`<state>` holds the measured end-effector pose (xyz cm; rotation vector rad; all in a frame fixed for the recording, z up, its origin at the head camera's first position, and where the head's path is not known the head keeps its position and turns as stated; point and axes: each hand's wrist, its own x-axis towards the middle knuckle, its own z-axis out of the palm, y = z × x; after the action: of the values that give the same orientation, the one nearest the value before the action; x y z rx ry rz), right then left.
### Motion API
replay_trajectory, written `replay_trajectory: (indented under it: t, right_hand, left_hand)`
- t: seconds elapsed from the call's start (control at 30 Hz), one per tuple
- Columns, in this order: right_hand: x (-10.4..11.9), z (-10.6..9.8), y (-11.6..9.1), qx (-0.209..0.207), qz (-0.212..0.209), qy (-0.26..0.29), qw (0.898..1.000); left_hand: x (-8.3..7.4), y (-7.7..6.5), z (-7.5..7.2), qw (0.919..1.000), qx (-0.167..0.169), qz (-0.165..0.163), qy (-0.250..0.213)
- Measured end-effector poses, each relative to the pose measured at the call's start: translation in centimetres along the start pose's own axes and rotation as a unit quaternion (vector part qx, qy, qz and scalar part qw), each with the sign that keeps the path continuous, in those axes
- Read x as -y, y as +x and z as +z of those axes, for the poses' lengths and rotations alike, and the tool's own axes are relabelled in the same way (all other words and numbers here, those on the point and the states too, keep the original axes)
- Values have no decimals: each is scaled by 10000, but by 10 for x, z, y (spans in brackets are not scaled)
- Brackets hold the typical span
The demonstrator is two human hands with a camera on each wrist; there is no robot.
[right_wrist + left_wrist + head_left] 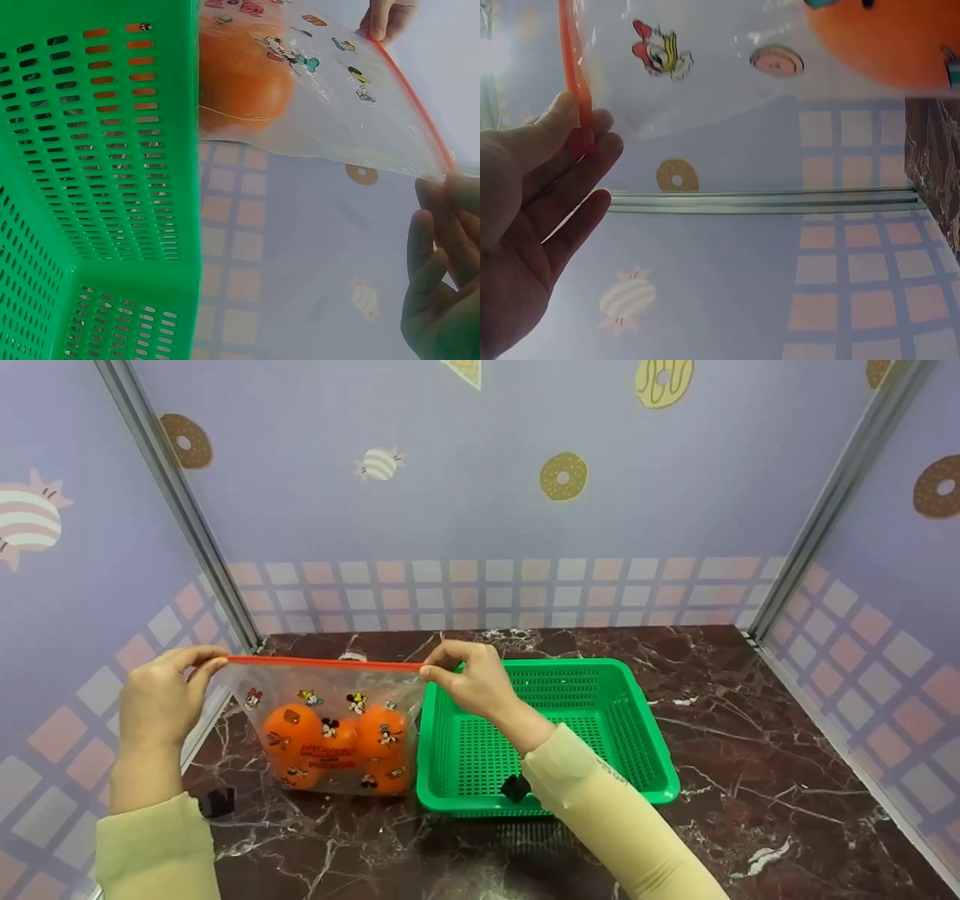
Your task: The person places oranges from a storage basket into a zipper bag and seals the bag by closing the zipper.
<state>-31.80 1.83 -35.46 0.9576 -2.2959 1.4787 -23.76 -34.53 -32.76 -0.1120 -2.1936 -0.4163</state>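
A clear zip bag with cartoon figures and a red zip strip stands stretched between both hands. Several oranges lie inside it. My left hand pinches the strip's left end; the left wrist view shows the thumb and fingers on a red slider there. At the strip's other end, my right hand pinches the corner between thumb and fingers. The strip runs straight, and its two edges look pressed together. Right of the bag sits a green basket, partly hidden by my right forearm.
The basket stands on a dark red marbled tabletop, close against the bag's right side. Patterned walls with metal corner posts enclose the back and sides. A small black piece shows at each wrist.
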Motion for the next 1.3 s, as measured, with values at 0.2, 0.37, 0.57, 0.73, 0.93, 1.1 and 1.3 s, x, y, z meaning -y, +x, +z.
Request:
replay_trajectory:
  t: [0.2, 0.37, 0.57, 0.73, 0.93, 1.1, 1.3]
  right_hand:
    - [3, -2, -1, 55, 22, 104, 9999]
    - [2, 0, 3, 23, 287, 288, 9992]
    - [-2, 7, 13, -262, 816, 611, 9944]
    - [-10, 11, 20, -258, 1294, 1319, 9824]
    - [-25, 9, 24, 84, 1788, 1525, 9720]
    - [-38, 8, 24, 628, 1892, 1457, 9690]
    - [-51, 9, 22, 903, 2181, 1558, 9592]
  left_hand:
    - [0, -2, -4, 9995, -103, -173, -234]
    - [0, -2, 4, 9956, -254, -503, -744]
    - [-1, 7, 29, 9818, -255, -1538, -1090]
    - [-5, 14, 48, 9558, -313, -2389, -1684]
    - [-5, 20, 72, 9431, -392, -2719, -1875]
    - [-4, 19, 90, 9452, -259, -2826, -1616]
    - [-1, 13, 113, 9499, 302, -2634, -1657]
